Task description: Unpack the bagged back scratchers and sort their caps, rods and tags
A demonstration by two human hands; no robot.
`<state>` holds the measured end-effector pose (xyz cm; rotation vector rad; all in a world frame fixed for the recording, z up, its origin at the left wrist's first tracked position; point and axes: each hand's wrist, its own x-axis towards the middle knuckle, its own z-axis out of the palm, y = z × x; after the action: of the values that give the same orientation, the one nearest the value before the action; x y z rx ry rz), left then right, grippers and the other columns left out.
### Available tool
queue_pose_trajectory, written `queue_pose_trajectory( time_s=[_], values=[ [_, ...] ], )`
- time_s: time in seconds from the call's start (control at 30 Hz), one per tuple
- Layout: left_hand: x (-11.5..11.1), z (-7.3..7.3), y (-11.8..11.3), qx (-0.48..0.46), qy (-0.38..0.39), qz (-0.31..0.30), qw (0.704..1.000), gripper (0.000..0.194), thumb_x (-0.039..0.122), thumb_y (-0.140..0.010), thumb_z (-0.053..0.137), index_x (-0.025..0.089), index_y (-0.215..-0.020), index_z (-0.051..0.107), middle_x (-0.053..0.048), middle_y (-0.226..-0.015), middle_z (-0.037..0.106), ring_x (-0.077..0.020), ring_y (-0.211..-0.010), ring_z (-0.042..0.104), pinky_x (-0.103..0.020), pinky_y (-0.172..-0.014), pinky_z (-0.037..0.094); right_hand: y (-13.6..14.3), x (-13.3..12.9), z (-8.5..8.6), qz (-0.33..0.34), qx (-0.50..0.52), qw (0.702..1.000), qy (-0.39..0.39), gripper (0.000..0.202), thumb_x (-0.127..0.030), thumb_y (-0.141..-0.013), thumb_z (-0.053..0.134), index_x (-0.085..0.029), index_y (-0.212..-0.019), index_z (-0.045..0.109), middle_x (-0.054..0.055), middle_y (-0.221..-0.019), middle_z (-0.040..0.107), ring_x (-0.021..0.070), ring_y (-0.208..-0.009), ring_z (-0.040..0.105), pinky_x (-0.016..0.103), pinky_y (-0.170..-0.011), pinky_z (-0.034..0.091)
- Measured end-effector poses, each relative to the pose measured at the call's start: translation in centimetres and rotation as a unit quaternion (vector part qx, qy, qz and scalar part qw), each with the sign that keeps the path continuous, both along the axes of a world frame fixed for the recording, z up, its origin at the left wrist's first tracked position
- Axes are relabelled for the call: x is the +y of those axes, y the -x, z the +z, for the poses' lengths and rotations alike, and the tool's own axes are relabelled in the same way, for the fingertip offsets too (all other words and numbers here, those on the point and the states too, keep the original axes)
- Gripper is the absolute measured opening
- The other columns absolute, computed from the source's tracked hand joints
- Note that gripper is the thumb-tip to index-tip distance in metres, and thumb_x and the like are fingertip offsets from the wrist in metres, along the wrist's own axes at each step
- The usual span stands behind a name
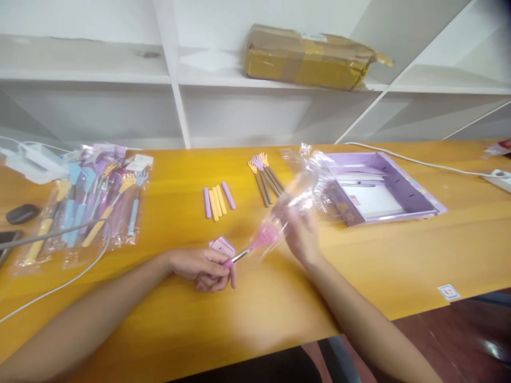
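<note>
My left hand (211,270) is closed around the handle of a pink back scratcher (265,235), whose short metal shaft points up and to the right. The pink claw head lies inside or behind a clear plastic bag (305,191); I cannot tell which. My right hand (301,234), blurred by motion, grips that bag beside the head. Just behind my left hand is a small stack of printed cards (222,246). Farther back lie several back scratcher heads on dark shafts (264,178), yellow and purple. To their left are several loose purple and yellow handle sleeves (215,202).
Several bagged back scratchers (96,202) lie at left, crossed by a cable (90,266). A purple open box (383,186) with papers inside stands right. A black mouse (23,214) is far left. White shelves hold a taped carton (307,58). A sticker (449,292) marks the front edge.
</note>
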<state>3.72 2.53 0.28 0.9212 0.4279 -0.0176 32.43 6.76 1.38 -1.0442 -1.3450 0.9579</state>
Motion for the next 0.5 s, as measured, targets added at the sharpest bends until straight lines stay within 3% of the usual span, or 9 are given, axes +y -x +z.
queue_pose_trajectory(
  time_s=[0.07,0.1,0.2,0.3,0.33,0.4,0.5],
  values=[
    [-0.1,-0.2,0.0,-0.001,0.0,0.006,1.0,0.043,0.061,-0.099,0.071,0.019,-0.11,0.069,-0.001,-0.078,0.062,-0.0092,-0.051,0.04,-0.022,-0.047,0.038,1.5,-0.8,0.0,0.107,0.027,0.992,0.054,0.047,-0.069,-0.092,0.071,-0.025,-0.098,0.055,0.005,-0.096,0.065,0.0207,-0.085,0.064,0.036,-0.075,0.057],
    [-0.1,-0.3,-0.1,0.002,-0.007,0.006,1.0,0.044,0.061,-0.098,0.071,0.019,-0.11,0.068,-0.001,-0.078,0.062,-0.0094,-0.051,0.04,-0.022,-0.046,0.037,1.9,-0.8,0.2,0.121,0.043,0.99,0.066,0.046,-0.067,-0.091,0.074,-0.025,-0.097,0.056,0.005,-0.095,0.066,0.0199,-0.084,0.064,0.035,-0.074,0.057],
    [-0.2,-0.3,-0.1,0.019,-0.029,-0.003,0.999,0.047,0.064,-0.098,0.069,0.02,-0.112,0.068,0.0,-0.079,0.06,-0.0095,-0.051,0.039,-0.023,-0.044,0.036,0.6,1.1,1.8,0.035,0.078,0.995,0.051,0.041,-0.061,-0.09,0.08,-0.023,-0.091,0.063,0.004,-0.091,0.066,0.0165,-0.079,0.063,0.03,-0.068,0.055],
    [-0.2,-0.2,-0.1,0.024,-0.035,-0.007,0.999,0.047,0.065,-0.097,0.069,0.02,-0.112,0.068,0.0,-0.08,0.059,-0.0097,-0.052,0.037,-0.023,-0.044,0.036,-3.5,5.6,3.8,-0.05,0.08,0.995,0.023,0.045,-0.061,-0.08,0.088,-0.021,-0.086,0.067,0.003,-0.086,0.064,0.0138,-0.073,0.06,0.026,-0.061,0.05],
    [-0.2,-0.2,-0.1,0.022,-0.035,-0.006,0.999,0.047,0.064,-0.098,0.069,0.02,-0.112,0.069,0.0,-0.08,0.059,-0.0096,-0.052,0.037,-0.023,-0.044,0.036,-5.1,7.2,4.4,-0.062,0.053,0.996,0.028,0.048,-0.062,-0.078,0.09,-0.02,-0.085,0.067,0.001,-0.079,0.061,0.0118,-0.066,0.055,0.025,-0.056,0.045],
    [-0.3,-0.3,-0.1,0.017,-0.032,-0.005,0.999,0.044,0.062,-0.098,0.069,0.02,-0.112,0.069,0.0,-0.08,0.058,-0.0094,-0.051,0.035,-0.022,-0.043,0.035,-8.2,10.1,5.1,-0.085,-0.059,0.993,0.055,0.048,-0.064,-0.086,0.081,-0.019,-0.082,0.065,-0.002,-0.069,0.055,0.0082,-0.055,0.043,0.024,-0.051,0.034],
    [-0.3,-0.4,-0.1,0.014,-0.03,-0.006,0.999,0.041,0.059,-0.099,0.07,0.02,-0.112,0.069,0.0,-0.079,0.058,-0.0091,-0.05,0.033,-0.022,-0.042,0.034,-11.8,13.2,5.4,-0.125,-0.31,0.938,0.093,0.05,-0.058,-0.102,0.06,-0.018,-0.072,0.061,-0.002,-0.056,0.05,0.0069,-0.051,0.04,0.029,-0.054,0.029]
  ],
)
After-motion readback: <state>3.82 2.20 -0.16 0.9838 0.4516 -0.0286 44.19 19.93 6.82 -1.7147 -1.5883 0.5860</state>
